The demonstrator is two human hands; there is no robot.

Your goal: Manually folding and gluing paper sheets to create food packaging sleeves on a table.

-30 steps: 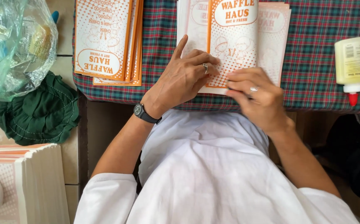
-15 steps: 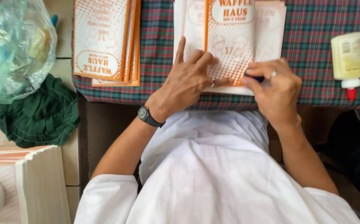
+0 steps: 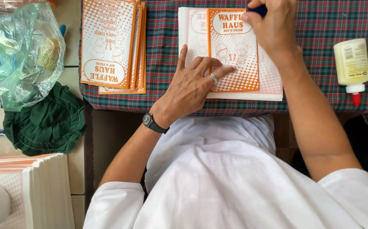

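Head view: looks straight down on a plaid-covered table and the person's white-shirted lap.
Left hand: lies flat and open on the orange-and-white paper bag, fingers spread, the ringed finger pressing the lower part of the printed panel; it grips nothing. A black wristwatch sits on the wrist.
Right hand: closed round a small dark blue object at the bag's top edge; the object is mostly hidden by the fingers, so its kind cannot be told.
Paper bag: lies flat under both hands, on top of a thin stack of similar white sheets; its long axis runs away from the person, printed heading at the far end, under the right hand, and lower edge towards the lap, just beyond the left fingertips.
Left of the left hand: a second pile of orange printed bags, turned the other way round, apart from the held bag.
Right of the right hand: a pale glue bottle lying on the cloth, red nozzle pointing at the person, well apart from the hand.
Further left, off the table: a clear plastic bag and a dark green cloth.
Below the left elbow: a stack of white sheets.
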